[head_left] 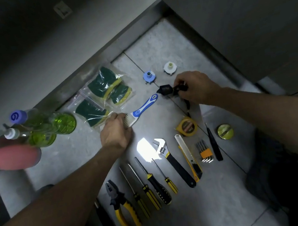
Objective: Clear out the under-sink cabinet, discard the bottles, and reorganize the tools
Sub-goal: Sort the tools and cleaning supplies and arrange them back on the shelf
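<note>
Here the fingers of the left hand are curling over the bristle end of the blue-and-white brush, pressing it to the floor, while the right hand is pinching a small black tool just above the tiles, past the brush's handle tip. To do this step well, each piece is probably best laid parallel to its neighbours, with a gap, handles pointing one way. Nearer the person, the tools are lying in a row on the floor: one pair of pliers, four screwdrivers, one adjustable wrench, one utility knife, one set of hex keys, one tape measure and one roll of tape. Beyond the hands, two round fittings and three bagged sponges are resting by the cabinet edge. The bottles are standing clustered at the far left, at least three, not yet discarded
</note>
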